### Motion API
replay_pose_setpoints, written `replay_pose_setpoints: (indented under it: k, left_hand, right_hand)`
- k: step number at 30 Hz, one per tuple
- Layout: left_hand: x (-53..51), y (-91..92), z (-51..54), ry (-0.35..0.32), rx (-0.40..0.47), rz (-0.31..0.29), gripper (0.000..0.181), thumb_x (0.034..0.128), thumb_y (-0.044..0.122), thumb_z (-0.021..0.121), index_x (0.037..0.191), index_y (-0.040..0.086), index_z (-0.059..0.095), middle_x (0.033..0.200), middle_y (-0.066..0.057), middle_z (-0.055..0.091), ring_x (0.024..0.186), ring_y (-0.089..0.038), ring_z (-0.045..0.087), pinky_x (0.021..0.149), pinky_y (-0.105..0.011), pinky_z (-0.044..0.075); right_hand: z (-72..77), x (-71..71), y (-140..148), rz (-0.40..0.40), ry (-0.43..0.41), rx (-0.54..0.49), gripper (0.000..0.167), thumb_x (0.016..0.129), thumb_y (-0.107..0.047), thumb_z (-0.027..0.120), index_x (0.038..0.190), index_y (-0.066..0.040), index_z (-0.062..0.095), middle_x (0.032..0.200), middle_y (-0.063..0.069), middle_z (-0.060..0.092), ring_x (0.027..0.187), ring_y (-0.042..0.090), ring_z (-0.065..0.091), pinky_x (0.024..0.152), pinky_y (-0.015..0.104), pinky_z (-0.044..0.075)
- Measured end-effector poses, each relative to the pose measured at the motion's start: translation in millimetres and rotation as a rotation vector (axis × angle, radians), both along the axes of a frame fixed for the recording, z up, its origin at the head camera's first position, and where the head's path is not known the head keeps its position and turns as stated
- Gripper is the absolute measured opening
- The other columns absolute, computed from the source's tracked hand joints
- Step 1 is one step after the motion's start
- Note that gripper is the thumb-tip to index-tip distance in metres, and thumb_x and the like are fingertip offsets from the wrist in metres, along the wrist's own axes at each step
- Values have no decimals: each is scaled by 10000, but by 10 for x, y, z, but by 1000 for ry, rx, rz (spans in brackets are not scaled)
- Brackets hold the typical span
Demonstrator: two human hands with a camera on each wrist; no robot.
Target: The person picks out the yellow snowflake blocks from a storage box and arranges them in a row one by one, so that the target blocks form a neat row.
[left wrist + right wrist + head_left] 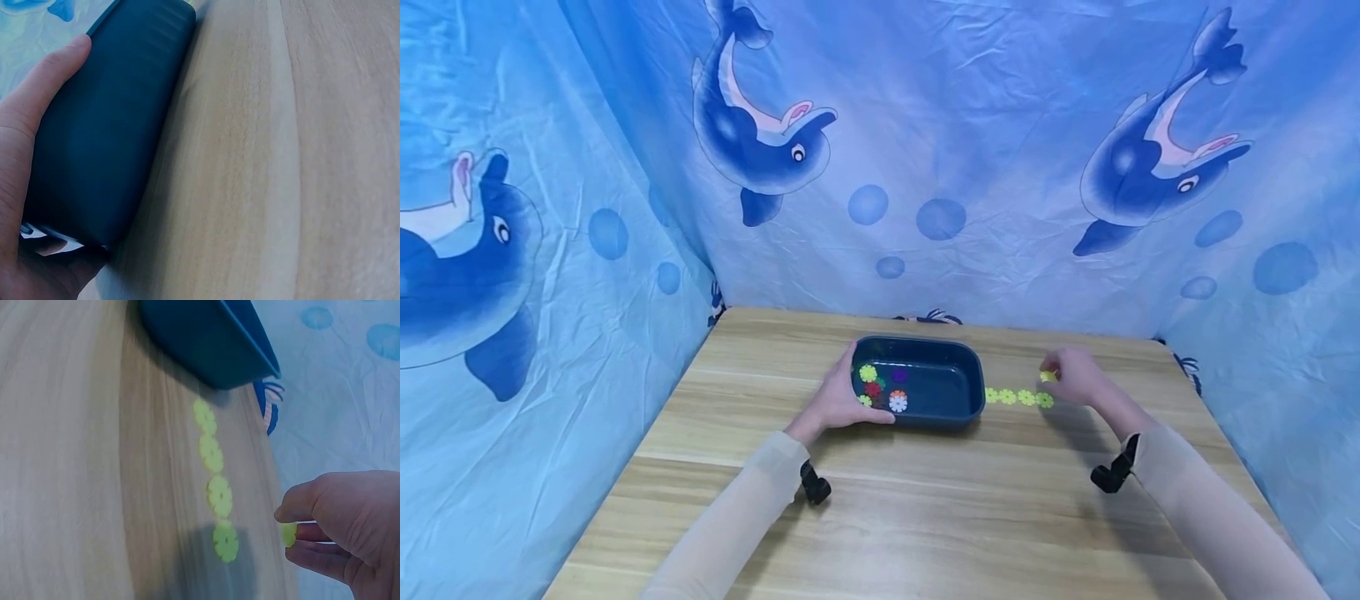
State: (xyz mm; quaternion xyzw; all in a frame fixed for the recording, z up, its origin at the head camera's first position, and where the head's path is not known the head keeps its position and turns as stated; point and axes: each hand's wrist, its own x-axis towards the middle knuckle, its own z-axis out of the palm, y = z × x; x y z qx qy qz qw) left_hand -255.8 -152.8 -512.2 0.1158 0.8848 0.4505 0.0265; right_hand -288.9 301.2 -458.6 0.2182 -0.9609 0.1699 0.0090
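My left hand [842, 402] grips the left end of a dark blue rectangular bin [943, 419], its thumb along the front wall and its fingers round the end, as the left wrist view also shows. Several notched flower-shaped plastic discs lie at the bin's left side, among them a red disc [872, 389], a white disc [898, 403] and a purple disc [899, 375]. Right of the bin, my right hand [1078, 379] pinches a yellow-green disc [289, 534] between thumb and fingers, raised above the table. Below it runs a straight row of yellow-green discs [219, 495] on the table.
The wooden table [925, 508] ends at the back against a blue cloth backdrop [1000, 275] with printed dolphins, which also hangs at both sides. The row of discs reaches from near the bin's right end towards the right hand.
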Motion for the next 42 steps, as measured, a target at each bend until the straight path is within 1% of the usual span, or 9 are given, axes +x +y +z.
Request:
replay_pose_setpoints:
  k: [3, 7, 11, 15, 19, 25, 29, 35, 42]
  left_hand:
    - [-10, 2, -17, 6, 17, -8, 1551, 588, 505, 1043, 1725, 185, 38, 1747, -130, 269, 1577, -362, 355, 1271, -605, 350]
    - [-12, 10, -18, 5, 14, -5, 1546, 591, 490, 1045, 1726, 226, 29, 1746, -116, 268, 1577, -349, 355, 1274, -594, 350]
    - [-10, 20, -12, 0, -7, 4, 1548, 595, 494, 1042, 1726, 235, 17, 1754, -118, 253, 1587, -352, 342, 1276, -598, 346]
    - [-3, 22, -15, -4, -16, 8, 1555, 591, 508, 1040, 1727, 200, 24, 1755, -137, 250, 1586, -370, 340, 1270, -612, 348]
    - [0, 24, -16, -2, -16, 6, 1551, 593, 512, 1039, 1726, 187, 31, 1751, -142, 257, 1582, -376, 344, 1270, -620, 344]
    - [-18, 24, 1, 2, -12, 3, 1562, 582, 531, 1038, 1726, 223, 19, 1754, -133, 251, 1587, -361, 336, 1280, -609, 332]
    - [-28, 24, 18, 4, -7, 2, 1548, 597, 508, 1036, 1726, 183, 28, 1759, -154, 238, 1594, -380, 322, 1277, -624, 328]
    - [-9, 10, 25, -12, -8, 9, 1548, 601, 475, 1043, 1725, 178, 21, 1768, -138, 217, 1603, -373, 306, 1282, -618, 325]
    - [2, 11, 8, -12, -13, 6, 1554, 589, 511, 1040, 1724, 247, 11, 1757, -118, 244, 1582, -360, 341, 1274, -613, 341]
  right_hand:
    - [-39, 22, 57, -17, -5, 22, 236, 883, -86, 769, 1049, 81, 760, 901, 168, 755, 762, 216, 657, 793, 527, 605]
    - [-82, 52, 122, -24, 1, 57, 189, 867, -80, 761, 1011, 40, 774, 878, 131, 751, 749, 202, 645, 786, 524, 605]
    - [-124, 80, 169, -34, -15, 65, 174, 849, -65, 763, 999, 21, 776, 887, 126, 753, 789, 245, 675, 796, 534, 610]
    - [-167, 101, 207, -62, -57, 71, 210, 846, -48, 742, 1041, 24, 773, 946, 150, 761, 878, 323, 707, 826, 557, 609]
    - [-202, 120, 234, -81, -64, 80, 208, 835, -33, 726, 1032, 5, 781, 960, 145, 766, 923, 356, 715, 840, 565, 605]
    - [-233, 131, 264, -77, -47, 78, 199, 811, -43, 728, 998, -5, 787, 894, 105, 747, 820, 257, 671, 764, 496, 587]
    - [-254, 130, 276, -82, -51, 79, 201, 809, -58, 742, 998, -7, 788, 867, 79, 726, 770, 190, 615, 703, 429, 545]
    - [-290, 135, 265, -86, -52, 70, 202, 800, -51, 761, 994, -8, 792, 876, 93, 743, 785, 218, 654, 720, 453, 571]
    - [-336, 143, 266, -105, -70, 78, 209, 809, -47, 772, 1010, 3, 792, 903, 113, 754, 809, 237, 673, 735, 463, 580]
